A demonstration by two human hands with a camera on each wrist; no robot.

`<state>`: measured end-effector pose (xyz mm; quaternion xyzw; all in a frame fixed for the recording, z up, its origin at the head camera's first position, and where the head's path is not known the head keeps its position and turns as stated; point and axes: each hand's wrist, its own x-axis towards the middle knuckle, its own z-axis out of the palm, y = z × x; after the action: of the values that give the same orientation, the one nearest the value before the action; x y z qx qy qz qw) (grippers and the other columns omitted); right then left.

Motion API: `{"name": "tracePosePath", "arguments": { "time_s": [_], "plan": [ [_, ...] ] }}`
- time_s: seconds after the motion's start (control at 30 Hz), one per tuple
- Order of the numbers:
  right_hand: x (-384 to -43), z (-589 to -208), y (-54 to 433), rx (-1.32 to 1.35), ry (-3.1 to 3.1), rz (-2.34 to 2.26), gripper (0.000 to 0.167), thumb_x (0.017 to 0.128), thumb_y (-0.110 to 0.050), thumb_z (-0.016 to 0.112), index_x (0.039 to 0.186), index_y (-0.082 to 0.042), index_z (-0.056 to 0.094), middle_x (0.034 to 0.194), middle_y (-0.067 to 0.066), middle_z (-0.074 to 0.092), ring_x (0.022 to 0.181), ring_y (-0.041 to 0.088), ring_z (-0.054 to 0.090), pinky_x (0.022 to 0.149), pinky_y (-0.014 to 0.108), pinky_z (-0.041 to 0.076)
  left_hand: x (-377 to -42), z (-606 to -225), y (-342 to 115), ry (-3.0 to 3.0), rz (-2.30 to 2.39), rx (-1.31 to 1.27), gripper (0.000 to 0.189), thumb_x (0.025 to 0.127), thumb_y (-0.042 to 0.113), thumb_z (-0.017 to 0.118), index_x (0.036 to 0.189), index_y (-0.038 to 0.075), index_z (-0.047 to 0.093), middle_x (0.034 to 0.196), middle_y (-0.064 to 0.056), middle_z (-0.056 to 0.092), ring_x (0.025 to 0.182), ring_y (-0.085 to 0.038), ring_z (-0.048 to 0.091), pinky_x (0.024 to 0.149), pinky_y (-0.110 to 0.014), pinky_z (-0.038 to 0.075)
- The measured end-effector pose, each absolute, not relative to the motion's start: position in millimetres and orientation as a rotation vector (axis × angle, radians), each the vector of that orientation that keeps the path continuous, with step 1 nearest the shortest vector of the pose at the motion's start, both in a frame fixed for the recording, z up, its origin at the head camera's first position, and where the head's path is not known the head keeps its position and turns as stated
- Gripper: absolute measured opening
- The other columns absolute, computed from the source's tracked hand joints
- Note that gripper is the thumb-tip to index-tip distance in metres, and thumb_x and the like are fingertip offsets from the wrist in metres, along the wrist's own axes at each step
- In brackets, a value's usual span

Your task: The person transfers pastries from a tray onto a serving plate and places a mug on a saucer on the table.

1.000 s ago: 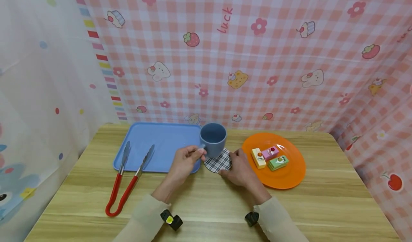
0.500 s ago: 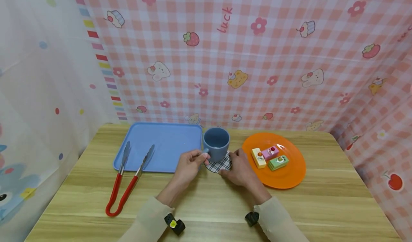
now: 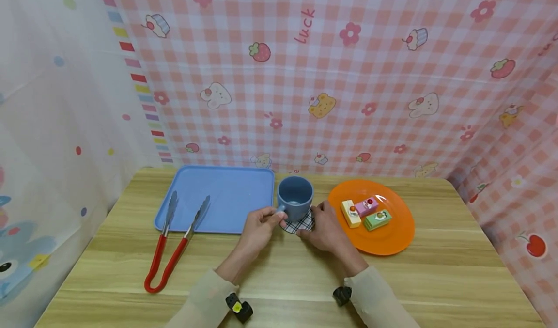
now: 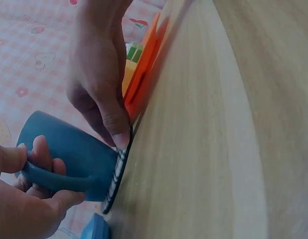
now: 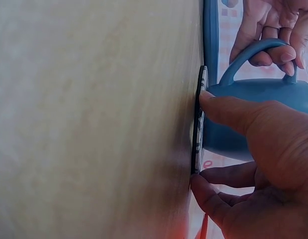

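Note:
A blue-grey mug (image 3: 294, 199) stands upright over a round black-and-white checked coaster (image 3: 305, 223). My left hand (image 3: 258, 228) holds the mug by its handle, with fingers curled through the loop, as the left wrist view shows at the handle (image 4: 54, 180). In that view the mug's base meets the face of the coaster (image 4: 115, 180). On the coaster's right side, my right hand (image 3: 324, 228) grips its edge between thumb and fingers; the right wrist view shows the thumb (image 5: 228, 109) at the rim. Part of the coaster is hidden under the mug and the right hand.
Left of the mug lies a blue tray (image 3: 226, 187). Red-handled tongs (image 3: 174, 257) rest partly across its front edge, spread apart. To the right, an orange plate (image 3: 398, 221) bears three small toy cakes (image 3: 366, 207). A checked curtain (image 3: 279, 85) hangs behind the wooden table (image 3: 296, 279).
My left hand has brought the mug rightward and toward me, so it covers more of the coaster. My right hand has stayed at the coaster's edge.

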<state>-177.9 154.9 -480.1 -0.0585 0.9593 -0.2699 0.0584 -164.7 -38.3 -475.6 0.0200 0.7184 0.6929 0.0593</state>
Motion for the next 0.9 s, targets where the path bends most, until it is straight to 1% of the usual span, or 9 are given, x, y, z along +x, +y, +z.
{"name": "tracePosePath", "arguments": {
  "time_s": [0.17,0.3,0.37,0.43,0.53,0.63,0.73,0.83,0.9],
  "plan": [
    [-179,-480,156,-0.172,2.901,-0.805,0.074,0.082,-0.035,0.087,0.137,0.005,0.057,0.122,0.015,0.049,0.109,0.028,0.048,0.097,0.044,0.05,-166,-475,-41,2.212,2.023,0.09,0.019,0.103,0.016,0.062,0.1,0.001,0.074,0.081,-0.01,0.073,0.091,-0.014,0.066,0.098,-0.036,0.047],
    [-178,-479,156,-0.155,2.889,-0.806,0.076,0.082,-0.035,0.086,0.138,0.006,0.056,0.124,0.015,0.048,0.109,0.028,0.048,0.098,0.045,0.05,-166,-474,-45,2.225,1.978,0.1,0.021,0.102,0.022,0.064,0.101,0.003,0.073,0.091,-0.014,0.075,0.098,-0.024,0.067,0.095,-0.037,0.047],
    [-178,-479,156,-0.145,2.886,-0.814,0.076,0.082,-0.035,0.087,0.138,0.005,0.056,0.125,0.015,0.048,0.11,0.028,0.049,0.099,0.045,0.05,-166,-473,-47,2.223,1.976,0.1,0.022,0.101,0.024,0.066,0.102,0.004,0.073,0.096,-0.016,0.076,0.102,-0.029,0.067,0.095,-0.039,0.049],
    [-177,-479,156,-0.137,2.887,-0.825,0.076,0.082,-0.036,0.087,0.138,0.005,0.057,0.124,0.015,0.048,0.11,0.028,0.049,0.099,0.045,0.051,-166,-472,-48,2.229,1.978,0.112,0.023,0.101,0.025,0.067,0.104,0.003,0.073,0.101,-0.016,0.076,0.105,-0.032,0.068,0.095,-0.04,0.052],
    [-175,-479,156,-0.128,2.885,-0.843,0.075,0.082,-0.035,0.087,0.139,0.005,0.057,0.125,0.015,0.049,0.11,0.029,0.05,0.1,0.046,0.051,-165,-471,-51,2.268,1.963,0.137,0.022,0.1,0.024,0.068,0.107,0.004,0.072,0.104,-0.014,0.076,0.107,-0.027,0.069,0.094,-0.035,0.053],
    [-173,-478,158,-0.131,2.885,-0.879,0.074,0.083,-0.032,0.086,0.14,0.004,0.056,0.127,0.016,0.051,0.111,0.029,0.052,0.103,0.048,0.05,-165,-470,-56,2.345,1.937,0.176,0.022,0.099,0.024,0.069,0.111,0.006,0.072,0.109,-0.01,0.075,0.109,-0.022,0.069,0.089,-0.031,0.053],
    [-172,-477,160,-0.145,2.878,-0.938,0.072,0.084,-0.029,0.084,0.142,0.002,0.056,0.13,0.017,0.052,0.113,0.029,0.053,0.105,0.048,0.049,-166,-469,-62,2.397,1.916,0.191,0.026,0.099,0.026,0.07,0.119,0.01,0.07,0.116,-0.006,0.072,0.112,-0.02,0.067,0.096,-0.037,0.052],
    [-169,-473,162,-0.171,2.874,-0.99,0.07,0.084,-0.026,0.084,0.143,0.001,0.055,0.132,0.017,0.054,0.112,0.029,0.054,0.106,0.049,0.049,-167,-466,-70,2.409,1.931,0.209,0.034,0.098,0.028,0.071,0.126,0.011,0.067,0.122,-0.007,0.07,0.115,-0.021,0.065,0.106,-0.046,0.049],
    [-168,-470,164,-0.187,2.872,-1.014,0.07,0.085,-0.025,0.083,0.144,0.0,0.054,0.132,0.017,0.055,0.111,0.029,0.055,0.106,0.05,0.049,-167,-463,-75,2.411,1.941,0.209,0.039,0.097,0.03,0.072,0.13,0.012,0.065,0.127,-0.008,0.068,0.119,-0.023,0.064,0.11,-0.047,0.047]
  ]
}}
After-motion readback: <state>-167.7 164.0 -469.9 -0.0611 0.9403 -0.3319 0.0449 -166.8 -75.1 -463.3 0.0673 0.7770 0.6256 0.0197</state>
